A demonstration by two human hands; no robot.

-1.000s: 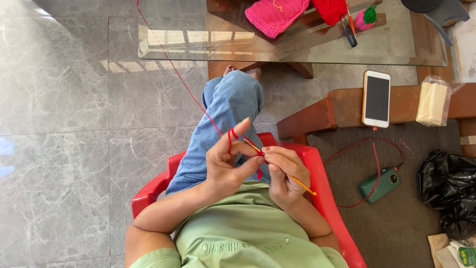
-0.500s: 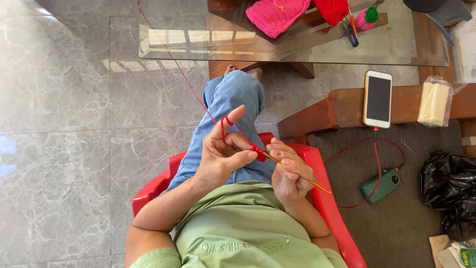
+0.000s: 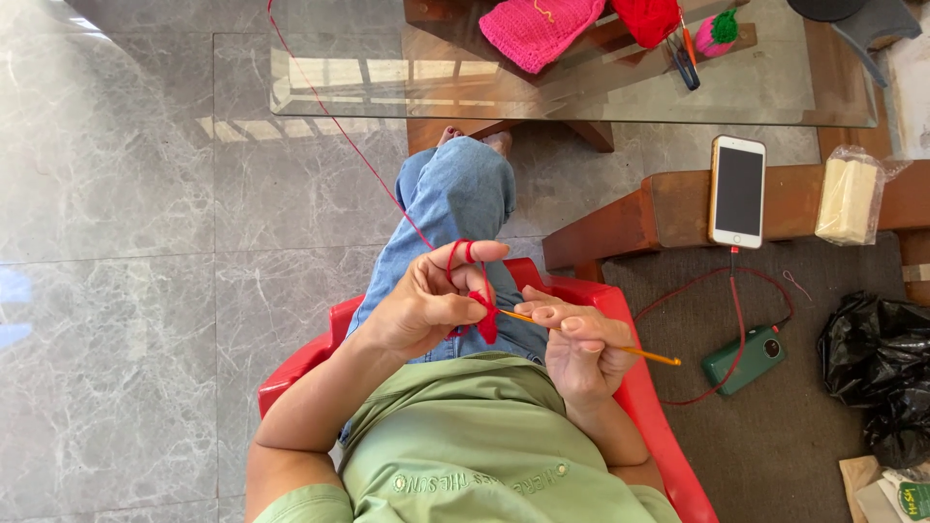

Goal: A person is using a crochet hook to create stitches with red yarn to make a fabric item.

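Note:
My left hand pinches a small red crochet piece, and red yarn is looped over its index finger. The strand runs up and away to the left over the floor and past the glass table. My right hand grips an orange crochet hook, whose tip reaches into the red piece. Both hands work close together above my lap, over blue jeans and a green shirt. I sit in a red plastic chair.
A glass-topped table ahead carries a pink knitted piece, a red yarn ball, scissors and a small knitted strawberry. On a wooden bench to the right lie a phone and a wrapped packet. A green power bank and black bag lie on the rug.
The left hand has closed further onto the red piece and the right hand has drawn the hook in closer. The hook now lies flatter, pointing right.

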